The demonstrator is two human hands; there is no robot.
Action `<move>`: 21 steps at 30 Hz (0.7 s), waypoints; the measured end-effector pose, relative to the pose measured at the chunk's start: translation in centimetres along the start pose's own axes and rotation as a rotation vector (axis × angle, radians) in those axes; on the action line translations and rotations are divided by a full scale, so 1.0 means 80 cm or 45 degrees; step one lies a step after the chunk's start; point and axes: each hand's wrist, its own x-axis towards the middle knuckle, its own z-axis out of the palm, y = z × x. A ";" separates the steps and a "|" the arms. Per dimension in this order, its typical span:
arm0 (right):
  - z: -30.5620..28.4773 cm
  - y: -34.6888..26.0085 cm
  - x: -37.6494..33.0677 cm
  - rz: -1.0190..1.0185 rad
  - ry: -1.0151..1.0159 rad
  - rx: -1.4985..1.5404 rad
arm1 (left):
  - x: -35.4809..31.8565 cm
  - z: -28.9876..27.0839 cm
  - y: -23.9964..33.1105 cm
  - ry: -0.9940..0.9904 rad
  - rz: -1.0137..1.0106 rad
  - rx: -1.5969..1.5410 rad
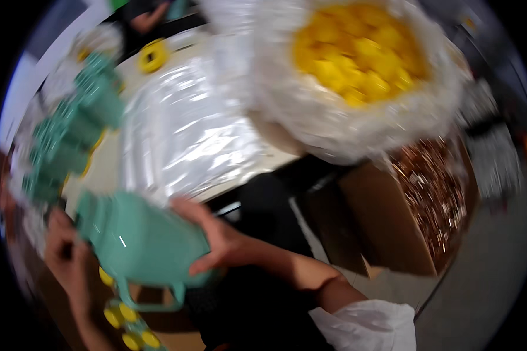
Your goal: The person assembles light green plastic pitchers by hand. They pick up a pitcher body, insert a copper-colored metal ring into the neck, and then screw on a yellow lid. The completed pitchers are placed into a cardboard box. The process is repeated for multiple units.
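A glossy teal jug (149,237) with a loop handle lies tilted in front of me, its narrower mouth end pointing left. My right hand (216,240) is closed round its wide end, the thumb on the upper side. Beside the mouth end is my left hand (67,251), fingers curled together; a small dark bit shows at their tips, too blurred to name. Whether these fingers touch the jug, I cannot tell. Under the jug are teal pieces with round yellow ends (132,324), partly hidden by my left forearm and the jug.
Several teal jugs (70,137) with yellow edges line the table's left side. Flat clear plastic bags (193,128) and a yellow ring (153,56) lie on the table. A plastic-lined container of yellow parts (363,52) stands far right, above a carton of copper-coloured pieces (430,199). Another person's hand (149,20) shows at the top.
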 end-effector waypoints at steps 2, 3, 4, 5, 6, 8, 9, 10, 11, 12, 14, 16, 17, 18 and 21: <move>-0.013 -0.030 -0.045 0.226 -0.222 0.085 | -0.039 0.080 -0.034 -0.054 -0.123 -0.454; -0.002 -0.010 -0.077 0.202 -0.131 0.115 | -0.041 0.125 -0.043 -0.072 -0.209 -0.604; 0.005 0.016 -0.112 0.196 -0.084 -0.025 | -0.043 0.174 -0.051 -0.097 -0.291 -0.757; 0.011 0.038 -0.144 0.312 -0.105 -0.051 | -0.045 0.219 -0.035 -0.115 -0.468 -0.879; 0.010 0.028 -0.183 0.497 -0.054 -0.110 | -0.065 0.245 -0.037 -0.454 -0.689 -1.234; -0.014 0.034 -0.235 0.312 0.085 -0.408 | -0.075 0.263 -0.032 -0.758 -0.942 -1.498; -0.031 -0.017 -0.249 0.376 0.189 -0.403 | -0.071 0.256 -0.042 -0.761 -0.899 -1.481; -0.058 -0.029 -0.270 -0.020 0.390 -0.785 | -0.065 0.247 -0.041 -0.738 -0.874 -1.461; -0.083 -0.088 -0.276 0.462 0.624 -0.823 | -0.063 0.228 -0.040 -0.675 -0.855 -1.424; -0.124 -0.114 -0.305 0.132 0.932 -1.076 | -0.062 0.213 -0.041 -0.578 -0.812 -1.358; -0.174 -0.180 -0.342 0.071 1.580 -1.312 | -0.058 0.190 -0.021 -0.410 -0.755 -1.295; -0.213 -0.225 -0.395 0.415 1.835 -1.458 | -0.064 0.200 -0.022 -0.439 -0.753 -1.315; -0.224 -0.234 -0.414 0.661 1.851 -1.578 | -0.077 0.216 -0.027 -0.484 -0.788 -1.321; -0.229 -0.234 -0.421 0.744 1.832 -1.580 | -0.089 0.231 -0.033 -0.526 -0.823 -1.325; -0.241 -0.227 -0.432 0.829 1.741 -1.607 | -0.098 0.240 -0.046 -0.484 -0.896 -1.407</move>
